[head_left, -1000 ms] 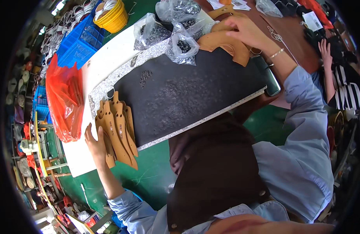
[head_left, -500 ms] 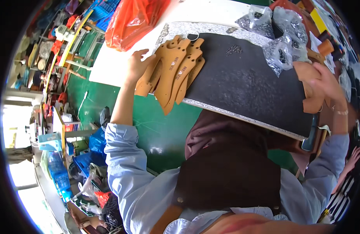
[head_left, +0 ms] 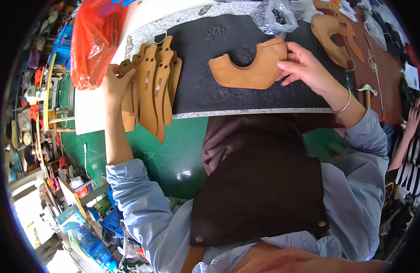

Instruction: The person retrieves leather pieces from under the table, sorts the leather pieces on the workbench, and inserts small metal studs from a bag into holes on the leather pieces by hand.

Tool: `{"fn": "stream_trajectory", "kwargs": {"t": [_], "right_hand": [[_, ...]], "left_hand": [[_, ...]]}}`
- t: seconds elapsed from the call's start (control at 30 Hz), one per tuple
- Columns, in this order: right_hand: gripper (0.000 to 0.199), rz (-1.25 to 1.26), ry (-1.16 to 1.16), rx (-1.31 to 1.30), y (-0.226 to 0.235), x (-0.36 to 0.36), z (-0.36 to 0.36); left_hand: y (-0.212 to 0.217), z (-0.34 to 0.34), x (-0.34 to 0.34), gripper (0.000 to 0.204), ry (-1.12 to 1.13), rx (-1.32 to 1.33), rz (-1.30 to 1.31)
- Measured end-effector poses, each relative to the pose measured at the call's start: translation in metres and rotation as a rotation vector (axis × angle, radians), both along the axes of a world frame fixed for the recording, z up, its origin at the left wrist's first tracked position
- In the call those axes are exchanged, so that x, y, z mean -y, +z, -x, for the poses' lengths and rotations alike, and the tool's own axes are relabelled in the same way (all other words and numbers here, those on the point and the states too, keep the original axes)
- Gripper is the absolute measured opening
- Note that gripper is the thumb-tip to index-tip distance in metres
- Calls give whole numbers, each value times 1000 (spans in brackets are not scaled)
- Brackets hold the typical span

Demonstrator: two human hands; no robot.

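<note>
A curved, C-shaped tan leather piece [head_left: 260, 75] is over the black mat [head_left: 196, 59]. Its right end is gripped between the thumb and fingers of my right hand [head_left: 305, 68]. At the mat's left end lies a fanned stack of long tan leather pieces [head_left: 148, 91] with small holes and stamped marks, their pointed ends overhanging the table edge. My left hand [head_left: 115, 86] has its thumb and fingers curled round the upper end of the leftmost piece. Part of that grip is hidden.
Small dark studs [head_left: 214, 32] lie heaped on the mat, and a clear plastic bag [head_left: 276, 18] is behind. More curved leather pieces [head_left: 330, 41] rest at the right. A red plastic bag [head_left: 94, 50] stands at far left. Another person's hand [head_left: 413, 116] shows at the right edge.
My right hand has brought the curved leather piece from the right side leftward over the mat. My left hand has closed on the stack's left piece. The whole view has shifted.
</note>
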State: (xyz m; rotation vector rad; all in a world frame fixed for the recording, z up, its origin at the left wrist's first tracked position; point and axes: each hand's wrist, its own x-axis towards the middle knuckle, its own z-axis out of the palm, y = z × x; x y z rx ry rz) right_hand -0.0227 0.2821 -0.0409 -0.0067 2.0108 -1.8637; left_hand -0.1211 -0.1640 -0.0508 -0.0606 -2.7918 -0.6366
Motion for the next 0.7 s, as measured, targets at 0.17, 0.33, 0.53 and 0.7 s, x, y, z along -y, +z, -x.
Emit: {"fn": "stream_trajectory", "kwargs": {"t": [0.17, 0.33, 0.53, 0.7], "right_hand": [[30, -634, -23, -539, 9, -21, -2], [31, -202, 100, -596, 39, 35, -33], [25, 691, 53, -306, 41, 82, -31], [8, 198, -75, -652, 42, 49, -58]], "left_hand": [[46, -35, -14, 18, -33, 131, -506], [99, -106, -88, 23, -224, 164, -861], [71, -126, -151, 21, -409, 286, -1188], [52, -139, -161, 20, -746, 556, -1280]]}}
